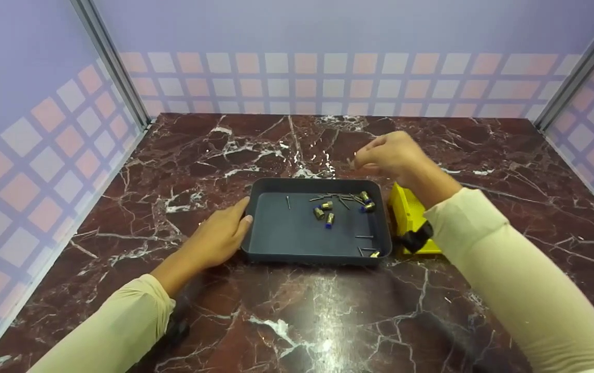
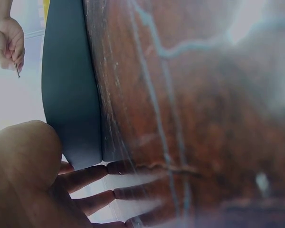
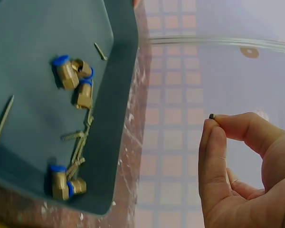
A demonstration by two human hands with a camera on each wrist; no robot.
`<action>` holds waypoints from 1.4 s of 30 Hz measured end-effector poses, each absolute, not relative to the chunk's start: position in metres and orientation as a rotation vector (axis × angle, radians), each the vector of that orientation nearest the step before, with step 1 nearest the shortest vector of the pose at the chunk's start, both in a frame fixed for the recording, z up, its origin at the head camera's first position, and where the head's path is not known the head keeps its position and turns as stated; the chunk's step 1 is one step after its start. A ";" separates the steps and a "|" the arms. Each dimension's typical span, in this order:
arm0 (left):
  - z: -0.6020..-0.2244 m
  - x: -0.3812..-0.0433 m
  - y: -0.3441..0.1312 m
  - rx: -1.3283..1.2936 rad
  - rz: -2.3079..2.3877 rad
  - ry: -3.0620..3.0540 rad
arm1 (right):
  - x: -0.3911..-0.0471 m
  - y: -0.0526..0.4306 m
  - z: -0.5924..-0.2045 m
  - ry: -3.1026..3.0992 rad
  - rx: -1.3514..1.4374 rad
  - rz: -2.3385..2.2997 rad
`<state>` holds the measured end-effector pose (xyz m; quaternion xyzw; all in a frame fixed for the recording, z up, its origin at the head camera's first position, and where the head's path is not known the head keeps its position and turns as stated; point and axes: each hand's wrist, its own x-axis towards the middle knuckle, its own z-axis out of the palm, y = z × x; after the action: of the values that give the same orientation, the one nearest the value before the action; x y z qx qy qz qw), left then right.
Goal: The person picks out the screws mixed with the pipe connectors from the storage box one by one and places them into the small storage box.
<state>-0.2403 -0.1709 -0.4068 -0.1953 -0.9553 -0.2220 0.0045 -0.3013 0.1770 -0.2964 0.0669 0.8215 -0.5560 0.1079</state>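
A dark grey tray [image 1: 286, 233] lies on the table with brass push-in fittings with blue collars [image 1: 330, 220] and several screws [image 1: 345, 204] in it. My left hand [image 1: 219, 235] rests against the tray's left side, its fingers extended along the outer wall. Above the tray's far right corner, my right hand [image 1: 387, 155] pinches a small screw [image 2: 17, 71] between thumb and fingertips. In the right wrist view only the screw's dark end [image 3: 212, 116] sticks out of the pinch.
A yellow bin [image 1: 408, 212] stands against the tray's right side, partly hidden by the right forearm; its contents are not visible. The dark red marbled table [image 1: 297, 316] is bordered by tile-patterned panels [image 1: 307, 83] at the back and sides.
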 end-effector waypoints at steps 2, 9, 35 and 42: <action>-0.407 -0.241 -0.171 -0.610 -0.697 -2.995 | -0.300 0.184 -0.294 2.399 0.199 -1.657; -0.407 -0.241 -0.170 -0.614 -0.700 -3.000 | -0.295 0.209 -0.289 2.381 0.230 -1.663; -0.406 -0.240 -0.170 -0.594 -0.683 -3.010 | -0.278 0.276 -0.299 2.537 0.212 -1.502; -0.405 -0.241 -0.170 -0.592 -0.676 -3.012 | -0.277 0.286 -0.308 2.498 0.265 -1.510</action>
<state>-0.2406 -0.1696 -0.4052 -0.1883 -0.9583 -0.2149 -0.0008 -0.2767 0.2860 -0.3085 0.0900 0.8476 -0.5123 0.1051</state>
